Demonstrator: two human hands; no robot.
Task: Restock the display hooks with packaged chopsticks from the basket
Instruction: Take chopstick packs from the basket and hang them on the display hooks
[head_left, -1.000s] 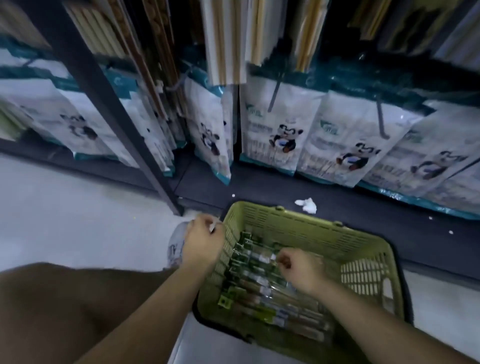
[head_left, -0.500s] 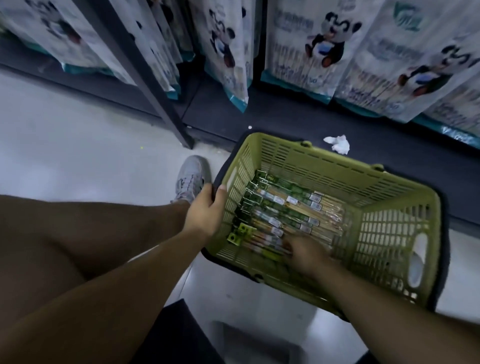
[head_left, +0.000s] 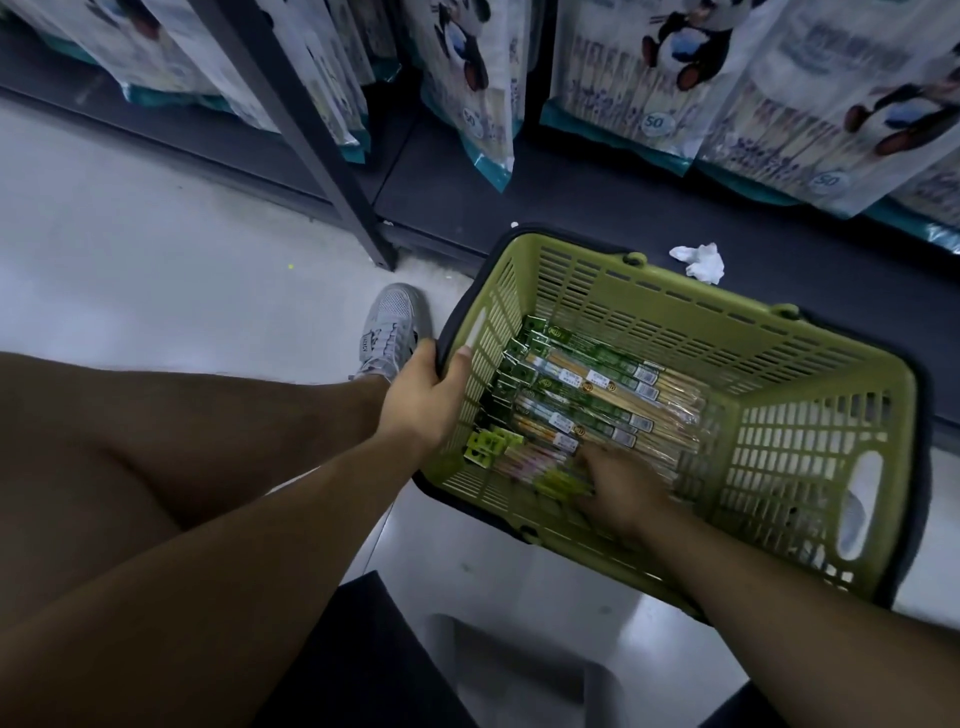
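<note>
right hand: down inside basket, near-left corner, fingers on the lowest packs. Motion-blurred, so cannot tell whether anything is pinched yet.
left hand: wrapped round the basket's left rim, thumb over the inside wall, bracing it.
chopstick packs: flat on the basket bottom, long clear sleeves, green header cards toward the left wall.
basket position: on the floor, far edge tight against the dark shelf base.
step: pulling packs out for hanging. Judged early, going by the full-looking stack. No hooks in view.
how-to: grab at the header-card end, several aligned together, hang holes stacked. Lift straight up, clear of the slotted wall. Keep the rim braced against sliding.
risk: slick sleeves, likely to fan out or slip if gripped mid-length.
readable text: "50" in round badges on the panda bags. Barcodes and a round logo on pack labels, print too small to read.
nearby: grey shoe just beside the left rim; crumpled white scrap on the shelf base near the far rim.
</note>
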